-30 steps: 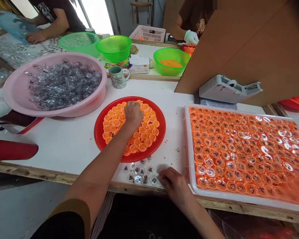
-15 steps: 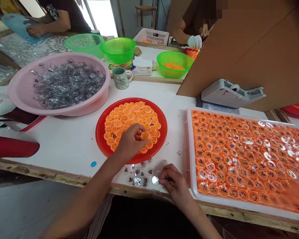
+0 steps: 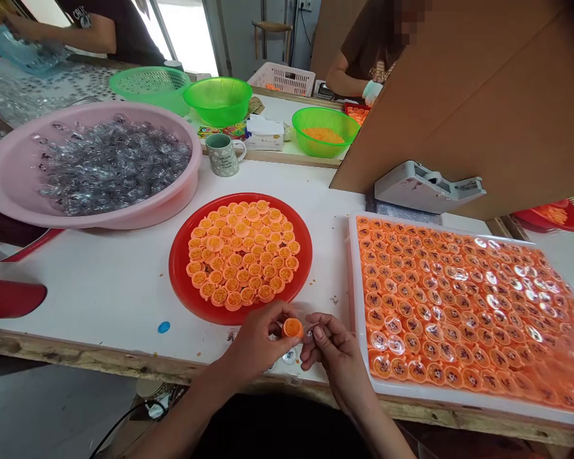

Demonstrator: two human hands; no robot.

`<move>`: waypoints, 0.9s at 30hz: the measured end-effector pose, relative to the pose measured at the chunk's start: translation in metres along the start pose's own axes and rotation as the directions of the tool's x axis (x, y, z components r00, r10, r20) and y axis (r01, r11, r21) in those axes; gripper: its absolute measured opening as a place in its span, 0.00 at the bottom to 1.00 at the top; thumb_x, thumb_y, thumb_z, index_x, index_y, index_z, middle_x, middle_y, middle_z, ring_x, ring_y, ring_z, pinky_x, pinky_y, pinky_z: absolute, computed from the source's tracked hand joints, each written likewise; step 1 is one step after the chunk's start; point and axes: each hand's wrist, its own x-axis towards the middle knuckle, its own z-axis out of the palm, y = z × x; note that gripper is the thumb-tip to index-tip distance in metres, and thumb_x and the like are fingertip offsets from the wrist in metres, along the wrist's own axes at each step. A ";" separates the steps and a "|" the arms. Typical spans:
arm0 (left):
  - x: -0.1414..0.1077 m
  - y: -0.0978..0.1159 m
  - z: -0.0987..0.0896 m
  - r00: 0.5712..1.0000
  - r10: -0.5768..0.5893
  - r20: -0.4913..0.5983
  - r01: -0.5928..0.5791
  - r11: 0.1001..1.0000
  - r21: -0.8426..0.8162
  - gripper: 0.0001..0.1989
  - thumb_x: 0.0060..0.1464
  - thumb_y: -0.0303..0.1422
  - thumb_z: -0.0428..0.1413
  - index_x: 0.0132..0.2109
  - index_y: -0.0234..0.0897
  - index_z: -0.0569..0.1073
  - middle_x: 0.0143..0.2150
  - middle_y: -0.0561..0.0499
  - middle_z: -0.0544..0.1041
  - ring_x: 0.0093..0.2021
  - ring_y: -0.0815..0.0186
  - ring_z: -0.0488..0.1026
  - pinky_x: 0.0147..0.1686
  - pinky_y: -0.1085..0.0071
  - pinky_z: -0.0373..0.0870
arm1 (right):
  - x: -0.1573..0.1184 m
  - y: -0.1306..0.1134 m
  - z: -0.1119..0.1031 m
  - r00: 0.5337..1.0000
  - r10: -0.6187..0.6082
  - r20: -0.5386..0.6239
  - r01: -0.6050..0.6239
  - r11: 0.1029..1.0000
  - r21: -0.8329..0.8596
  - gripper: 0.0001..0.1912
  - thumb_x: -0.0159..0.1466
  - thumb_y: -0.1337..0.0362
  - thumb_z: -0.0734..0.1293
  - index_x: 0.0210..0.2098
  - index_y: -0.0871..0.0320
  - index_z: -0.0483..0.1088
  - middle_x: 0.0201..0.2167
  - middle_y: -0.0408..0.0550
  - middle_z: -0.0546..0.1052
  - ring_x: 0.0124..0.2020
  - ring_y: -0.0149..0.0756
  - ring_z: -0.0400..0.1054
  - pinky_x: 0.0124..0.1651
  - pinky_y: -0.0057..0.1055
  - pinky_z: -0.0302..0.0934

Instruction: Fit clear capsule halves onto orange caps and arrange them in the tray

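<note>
My left hand [image 3: 261,344] pinches an orange round cup [image 3: 293,328], tilted so its inside faces up, in front of the red plate's near edge. Close beside it on the right, my right hand [image 3: 335,350] holds a small clear disc [image 3: 310,332] with a dark print between thumb and fingers. The red plate [image 3: 176,280] bears many orange cups packed together. Several clear discs [image 3: 289,356] lie on the table under my hands, partly hidden. A white tray [image 3: 358,306] at the right holds rows of orange cups with clear printed covers.
A pink basin [image 3: 9,166] of clear pieces stands at the left, a mug [image 3: 222,155] behind the plate. Green bowls [image 3: 219,102], a tape dispenser [image 3: 425,186] and a cardboard panel [image 3: 469,95] stand farther back. Two people work across the table.
My left hand has moved from above the plate toward my right hand, carrying the orange cup. My right hand has lifted a clear disc off the table. The view has shifted slightly.
</note>
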 end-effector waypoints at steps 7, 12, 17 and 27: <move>0.004 -0.003 0.004 0.999 -0.001 -0.032 0.002 1.000 0.010 0.11 0.49 0.29 0.59 0.42 0.37 0.72 0.36 0.53 0.75 0.35 0.68 0.72 0.34 0.73 0.70 | -0.001 -0.009 -0.003 0.998 -0.032 0.045 0.039 0.989 -0.144 0.15 0.66 0.53 0.65 0.42 0.61 0.69 0.20 0.43 0.75 0.18 0.30 0.70 0.25 0.26 0.64; 0.006 -0.004 0.007 0.996 0.069 -0.055 -0.064 0.994 0.087 0.10 0.50 0.27 0.57 0.41 0.38 0.74 0.38 0.53 0.76 0.37 0.68 0.73 0.37 0.73 0.71 | 0.000 -0.009 -0.002 0.997 -0.048 0.059 0.055 0.991 -0.119 0.13 0.64 0.56 0.68 0.41 0.59 0.69 0.21 0.43 0.75 0.18 0.30 0.69 0.24 0.26 0.65; 0.006 -0.010 0.014 0.993 0.058 -0.100 -0.053 0.997 0.049 0.15 0.47 0.26 0.59 0.44 0.40 0.72 0.38 0.54 0.77 0.38 0.68 0.75 0.37 0.73 0.73 | 0.000 -0.015 -0.006 0.991 -0.125 -0.045 0.120 0.986 -0.114 0.11 0.59 0.58 0.73 0.34 0.57 0.70 0.24 0.41 0.73 0.23 0.27 0.67 0.24 0.22 0.63; 0.006 -0.022 0.030 0.979 0.197 -0.054 -0.185 0.966 0.181 0.11 0.53 0.27 0.57 0.44 0.39 0.73 0.37 0.51 0.79 0.36 0.65 0.78 0.35 0.72 0.76 | 0.003 -0.019 -0.004 0.995 -0.059 -0.080 0.044 0.984 -0.171 0.15 0.55 0.55 0.75 0.30 0.59 0.70 0.21 0.41 0.72 0.20 0.28 0.66 0.23 0.25 0.63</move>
